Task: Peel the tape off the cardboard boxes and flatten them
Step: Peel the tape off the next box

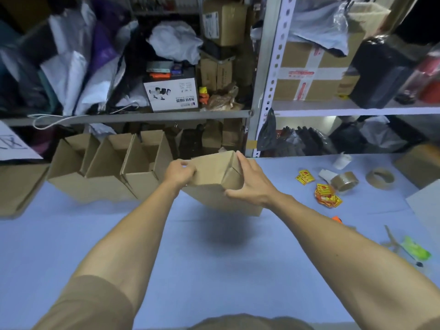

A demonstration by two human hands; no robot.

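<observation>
Above the blue table (71,234), held up a small box (212,171) with both hands. Gripped its left end with the left hand (179,172), fingers curled round the edge. Clasped its right end with the right hand (250,184), thumb under and fingers over the top. Kept it just above another box (228,202) lying on the table. Left three open boxes (104,167) standing in a row to the left. Had two tape rolls (345,182) and yellow stickers (327,197) lying to the right.
</observation>
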